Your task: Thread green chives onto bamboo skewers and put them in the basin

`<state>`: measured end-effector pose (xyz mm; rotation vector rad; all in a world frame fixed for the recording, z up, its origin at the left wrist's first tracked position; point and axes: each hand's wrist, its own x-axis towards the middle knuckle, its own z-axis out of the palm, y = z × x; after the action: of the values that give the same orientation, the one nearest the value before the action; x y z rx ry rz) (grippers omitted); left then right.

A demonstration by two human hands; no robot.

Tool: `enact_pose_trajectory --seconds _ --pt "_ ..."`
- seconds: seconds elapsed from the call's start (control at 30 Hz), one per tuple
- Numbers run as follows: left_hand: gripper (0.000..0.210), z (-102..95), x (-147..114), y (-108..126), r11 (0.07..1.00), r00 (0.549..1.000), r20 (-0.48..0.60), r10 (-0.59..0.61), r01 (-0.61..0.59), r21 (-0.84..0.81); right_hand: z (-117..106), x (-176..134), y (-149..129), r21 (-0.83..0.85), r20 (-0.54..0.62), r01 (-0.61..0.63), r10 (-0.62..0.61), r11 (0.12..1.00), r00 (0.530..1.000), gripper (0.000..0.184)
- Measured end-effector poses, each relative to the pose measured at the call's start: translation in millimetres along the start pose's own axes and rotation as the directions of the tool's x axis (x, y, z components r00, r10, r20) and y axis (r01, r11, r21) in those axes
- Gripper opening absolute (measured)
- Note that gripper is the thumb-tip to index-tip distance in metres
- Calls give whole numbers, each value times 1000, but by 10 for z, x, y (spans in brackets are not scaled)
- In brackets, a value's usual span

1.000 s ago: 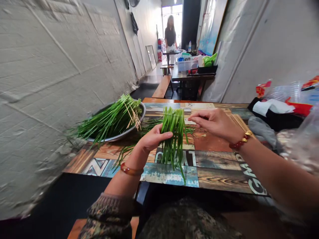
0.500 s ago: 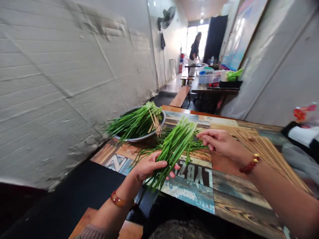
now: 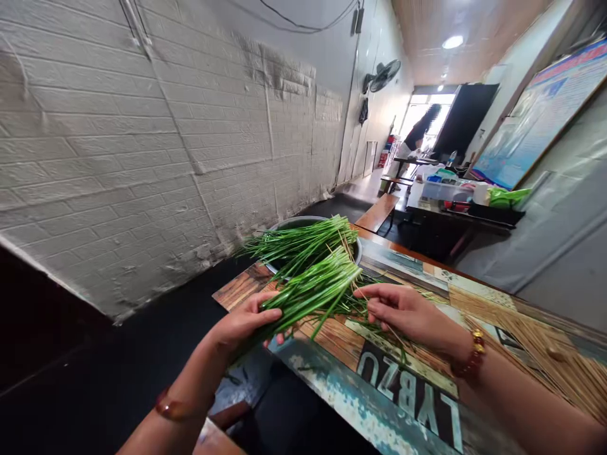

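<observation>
My left hand (image 3: 246, 322) is closed around a bunch of green chives (image 3: 313, 287), its pale cut ends pointing up and to the right. Close by those ends, my right hand (image 3: 410, 313) pinches what looks like a thin bamboo skewer (image 3: 361, 294), partly hidden by the fingers. Behind the bunch, a metal bowl (image 3: 303, 219) holds more chives (image 3: 298, 243), with several skewers (image 3: 348, 245) sticking out at their cut ends. Loose chives (image 3: 345, 306) lie on the table under my hands.
A pile of bamboo skewers (image 3: 545, 354) lies on the right of the patterned wooden table (image 3: 327, 385). A white brick wall (image 3: 156, 177) runs along the left. Farther back are a bench (image 3: 378, 213), a loaded table (image 3: 427, 205) and a person (image 3: 417, 139) leaning over.
The view has swung left and up. The chive bunch now lies flatter and overlaps the bowl's near side. My right hand has come closer to its cut ends. The distant person leans farther forward.
</observation>
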<state>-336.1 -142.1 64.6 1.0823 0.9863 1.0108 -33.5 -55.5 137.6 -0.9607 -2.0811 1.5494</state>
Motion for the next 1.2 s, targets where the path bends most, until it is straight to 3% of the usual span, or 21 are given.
enact_pose_trajectory --seconds 0.17,0.33,0.47,0.6,0.7,0.9,1.03,1.1,1.2 --pt "34 -447 197 352 993 990 -117 84 -75 86 82 600 -169 -30 -120 11 -15 999 993 29" --pt "41 -821 751 635 987 981 -174 87 -62 149 -2 1095 -99 74 -208 34 -18 997 978 31" --pt "47 -1023 1168 734 980 972 -218 90 -48 192 -110 1361 62 -91 -291 79 -102 993 951 36" --pt "48 -1092 1474 785 971 971 -215 104 -52 235 -183 1569 193 -445 -420 104 -309 890 853 32" --pt "49 -1117 1638 783 954 973 -199 116 -53 296 -190 1666 274 -564 -429 95 -389 820 815 31" --pt "52 -1161 1734 712 945 979 -180 96 -33 326 -168 1642 378 -550 -412 123 -397 826 820 32" --pt "54 -1117 1694 712 936 972 -188 140 -69 345 -140 1561 384 -546 -457 122 -416 829 786 31" --pt "53 -1083 1681 715 915 970 -171 172 -94 392 -127 1532 400 -560 -462 125 -434 819 773 30" --pt "49 -1050 1686 688 859 966 -147 211 -112 500 -123 1506 452 -556 -450 116 -415 823 790 29"
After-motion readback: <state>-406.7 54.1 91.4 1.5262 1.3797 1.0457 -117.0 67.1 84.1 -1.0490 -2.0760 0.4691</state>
